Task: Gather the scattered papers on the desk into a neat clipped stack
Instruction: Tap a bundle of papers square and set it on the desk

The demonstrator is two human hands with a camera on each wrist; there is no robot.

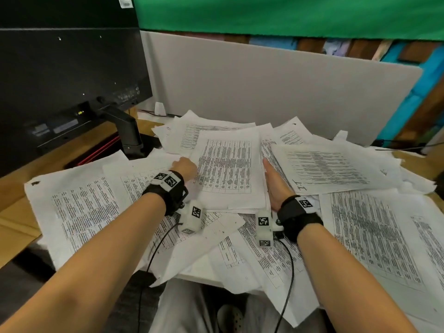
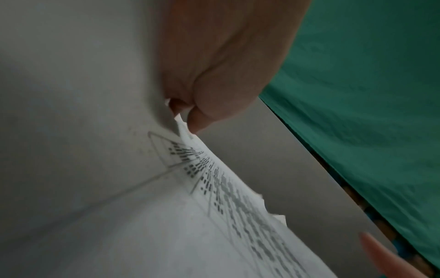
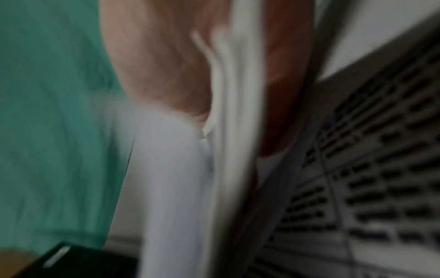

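A small stack of printed table sheets (image 1: 228,174) lies in the middle of the paper-strewn desk (image 1: 14,212). My left hand (image 1: 186,165) grips the stack's left edge; in the left wrist view its fingertips (image 2: 202,116) pinch the top sheets (image 2: 214,206) near a corner. Along the stack's right edge lies my right hand (image 1: 272,181), thumb on top and fingers hidden under the paper. In the blurred right wrist view the sheet edges (image 3: 228,112) run between thumb and fingers. No clip is visible.
Loose sheets spread to the left (image 1: 79,207), the right (image 1: 374,236) and behind (image 1: 324,169), some overhanging the front edge. A dark monitor (image 1: 60,80) on its stand (image 1: 127,131) is at the back left. A grey partition (image 1: 264,87) closes the far side.
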